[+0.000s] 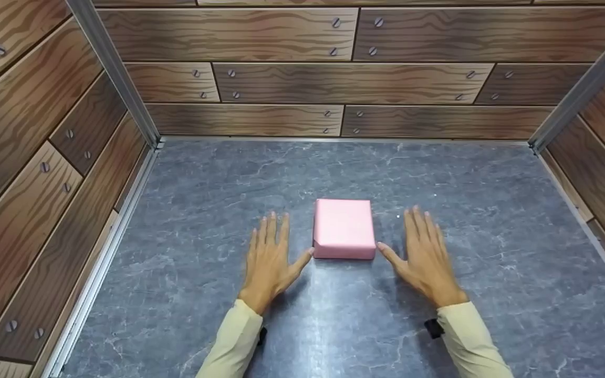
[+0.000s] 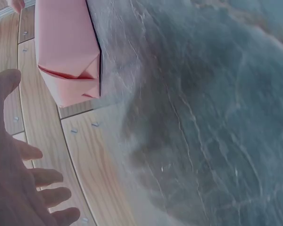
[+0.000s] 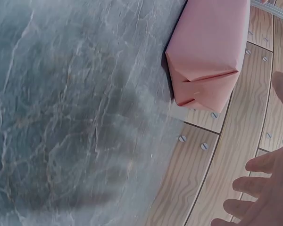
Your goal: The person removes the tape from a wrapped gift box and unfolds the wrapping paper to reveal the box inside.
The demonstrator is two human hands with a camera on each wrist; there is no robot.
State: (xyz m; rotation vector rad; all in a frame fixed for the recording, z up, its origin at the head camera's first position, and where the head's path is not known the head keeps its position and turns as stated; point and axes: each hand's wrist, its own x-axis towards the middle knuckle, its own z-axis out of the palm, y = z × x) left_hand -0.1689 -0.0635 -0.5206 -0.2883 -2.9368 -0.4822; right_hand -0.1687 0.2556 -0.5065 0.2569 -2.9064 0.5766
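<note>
A box wrapped in plain pink paper [image 1: 343, 226] sits on the grey marbled surface, between the two hands. To its left is the left hand [image 1: 268, 262], fingers straight and pointing forward, thumb stretched out with its tip right at the box's near left corner. On the other side the right hand [image 1: 424, 258] mirrors it, fingers extended and thumb tip close to the near right corner. Folded paper flaps show on the end of the pink box [image 2: 70, 77] in the left wrist view, and on its other end [image 3: 203, 84] in the right wrist view. Neither hand grips anything.
Wood-plank-patterned panels [image 1: 281, 81] with printed screws enclose the surface at the back and both sides. Metal posts [image 1: 124, 73] stand in the back corners, and a metal rail [image 1: 108, 252] runs along the left edge. The grey marbled tabletop [image 1: 202, 184] surrounds the box.
</note>
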